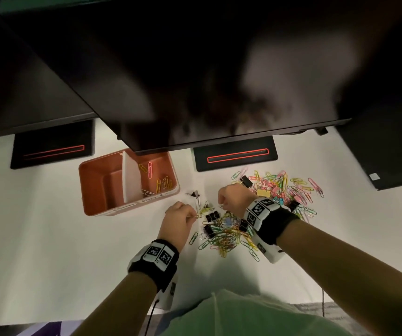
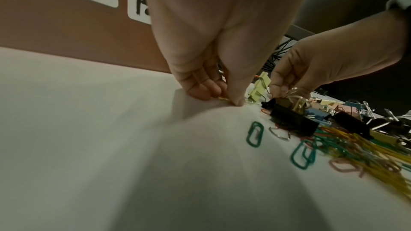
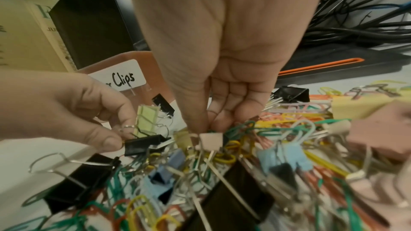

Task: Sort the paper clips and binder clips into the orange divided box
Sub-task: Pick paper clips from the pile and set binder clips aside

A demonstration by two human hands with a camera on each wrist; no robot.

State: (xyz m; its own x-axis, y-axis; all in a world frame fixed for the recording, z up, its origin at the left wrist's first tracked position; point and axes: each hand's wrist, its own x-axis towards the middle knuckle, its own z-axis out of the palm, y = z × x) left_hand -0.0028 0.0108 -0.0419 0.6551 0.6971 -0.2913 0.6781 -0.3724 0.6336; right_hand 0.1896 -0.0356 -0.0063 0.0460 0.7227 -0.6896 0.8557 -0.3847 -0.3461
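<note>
1. We are pinching a yellow paper clip [image 1: 197, 216] against the white table [image 1: 49, 226] with our left hand [image 1: 179, 218], thumb and fingers curled tight around it.
2. Our right hand [image 1: 233, 200] is reaching down into the clip pile [image 1: 229, 235] with fingertips bunched narrowly over a small pink binder clip [image 3: 211, 141]; we cannot tell whether they are gripping it.
3. The orange divided box [image 1: 93, 190] is sitting at ten o'clock from the left hand, near it, and is carrying a few paper clips in its right compartment.
4. More coloured clips [image 1: 289, 187] are lying scattered at two o'clock from the right hand, with black binder clips [image 1: 212, 217] resting between the two hands.
</note>
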